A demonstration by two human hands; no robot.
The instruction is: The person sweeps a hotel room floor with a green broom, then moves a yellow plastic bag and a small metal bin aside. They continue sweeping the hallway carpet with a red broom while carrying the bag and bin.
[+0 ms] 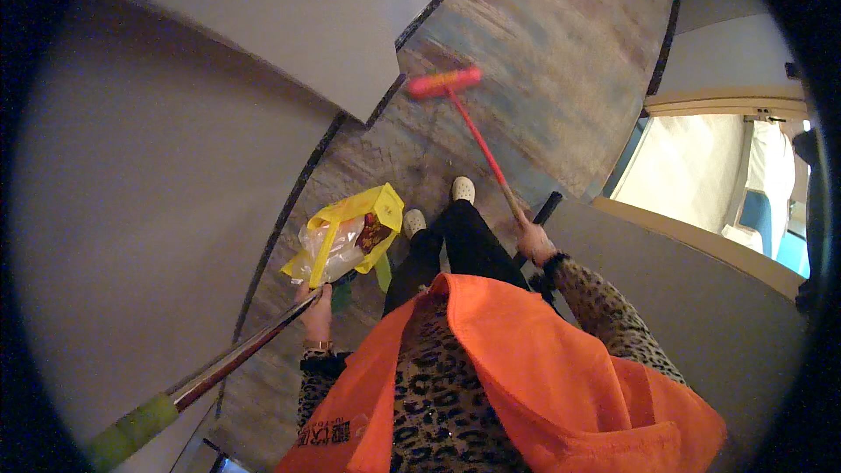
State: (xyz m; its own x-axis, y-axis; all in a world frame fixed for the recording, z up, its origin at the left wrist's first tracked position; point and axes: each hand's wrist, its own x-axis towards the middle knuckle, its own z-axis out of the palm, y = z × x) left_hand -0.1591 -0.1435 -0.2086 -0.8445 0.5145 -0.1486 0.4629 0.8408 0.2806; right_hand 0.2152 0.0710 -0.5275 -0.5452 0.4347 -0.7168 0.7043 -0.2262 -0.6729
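My left hand (317, 315) grips the straps of a yellow bag (387, 200) and a metal pole (243, 345) with a green grip at its lower left end. Clear plastic and a dark red packet show in the bag's mouth. Ahead and to the right, my right hand (535, 243) is closed round the handle of a red push broom (483, 141); its slightly blurred red and yellow head is over the floor near a wall corner. What else my right hand may hold beside the broom, where a black bar end (547, 207) shows, I cannot tell.
A grey wall (164, 164) with dark skirting and a jutting corner (368, 105) runs along the left. Streaked wood-look floor (539, 46) stretches ahead. On the right, a wooden-framed doorway (703, 236) opens into a bright room with a white curtain (769, 171).
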